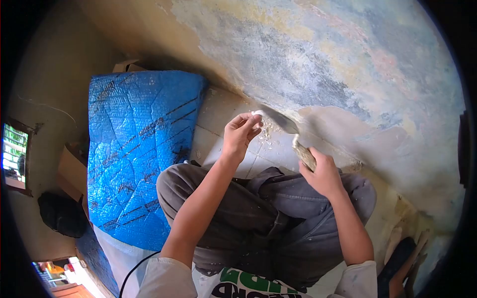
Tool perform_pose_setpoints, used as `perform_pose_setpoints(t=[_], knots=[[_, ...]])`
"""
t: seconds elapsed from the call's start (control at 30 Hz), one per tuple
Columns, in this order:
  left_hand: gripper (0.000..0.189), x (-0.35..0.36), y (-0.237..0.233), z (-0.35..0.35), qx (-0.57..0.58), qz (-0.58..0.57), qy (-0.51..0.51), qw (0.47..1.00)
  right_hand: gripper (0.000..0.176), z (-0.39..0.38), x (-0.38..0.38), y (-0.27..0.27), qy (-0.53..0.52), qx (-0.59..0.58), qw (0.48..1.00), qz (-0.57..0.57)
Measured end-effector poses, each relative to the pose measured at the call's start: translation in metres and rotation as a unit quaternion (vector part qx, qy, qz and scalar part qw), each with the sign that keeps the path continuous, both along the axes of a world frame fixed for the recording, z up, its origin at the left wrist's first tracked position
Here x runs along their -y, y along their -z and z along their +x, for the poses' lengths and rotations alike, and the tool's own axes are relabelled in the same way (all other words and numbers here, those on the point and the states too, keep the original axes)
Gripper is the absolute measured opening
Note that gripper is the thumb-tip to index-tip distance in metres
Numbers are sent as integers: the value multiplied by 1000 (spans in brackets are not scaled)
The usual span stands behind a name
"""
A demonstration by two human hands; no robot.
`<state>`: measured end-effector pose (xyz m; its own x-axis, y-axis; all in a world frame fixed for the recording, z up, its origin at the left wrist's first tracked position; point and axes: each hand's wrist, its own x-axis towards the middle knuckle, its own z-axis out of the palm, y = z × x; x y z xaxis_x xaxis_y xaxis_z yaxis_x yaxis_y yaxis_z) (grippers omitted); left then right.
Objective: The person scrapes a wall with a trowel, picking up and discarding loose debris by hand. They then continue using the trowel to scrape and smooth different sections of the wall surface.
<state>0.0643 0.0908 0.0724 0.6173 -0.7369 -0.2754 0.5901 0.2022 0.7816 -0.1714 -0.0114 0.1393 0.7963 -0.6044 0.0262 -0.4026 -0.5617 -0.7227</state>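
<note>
My right hand (320, 171) is wrapped round the worn handle of a trowel (283, 120), whose grey metal blade points up and left beside the wall. My left hand (241, 133) is raised near the blade's tip, its thumb and fingers pinching a small white piece (257, 113). Behind the blade rises a wall (308, 59) with patchy, peeling blue, white and yellow paint. Pale flakes (268, 136) lie scattered on the tiled floor below the blade.
A large blue plastic-covered bundle (139, 149) stands at the left, with a cardboard box (72, 171) and a black object (62, 214) beyond it. My crossed legs (268, 213) fill the lower middle. Several long-handled items (407, 253) lie at the lower right.
</note>
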Motion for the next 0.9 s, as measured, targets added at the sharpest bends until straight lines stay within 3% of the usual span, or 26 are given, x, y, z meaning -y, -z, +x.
perform_pose_setpoints(t=[0.27,0.3,0.37,0.57,0.63,0.7,0.77,0.83,0.9], knots=[[6,8,18,2,-39,-23,17,999,27,15,2,-18,42,-74,985,147],[6,8,18,2,-44,-37,23,998,27,14,0,-14,38,-76,986,146],[6,7,17,0,-52,-62,34,996,29,11,-2,0,-5,26,997,76],[22,6,-3,-10,-76,-113,81,987,31,12,-8,3,-33,33,998,-49],[29,7,-8,-12,-78,-126,80,986,31,10,-5,7,-31,34,998,-43],[39,6,-13,-13,-167,-146,76,972,31,11,-6,3,-31,38,998,-35],[42,4,-12,-13,-175,-138,67,972,30,14,-8,-7,-18,30,999,35],[45,7,-1,-8,-174,-139,65,973,29,17,-8,-7,-17,49,998,33],[46,2,17,2,-226,-241,141,933,28,22,-8,-8,-11,70,997,35]])
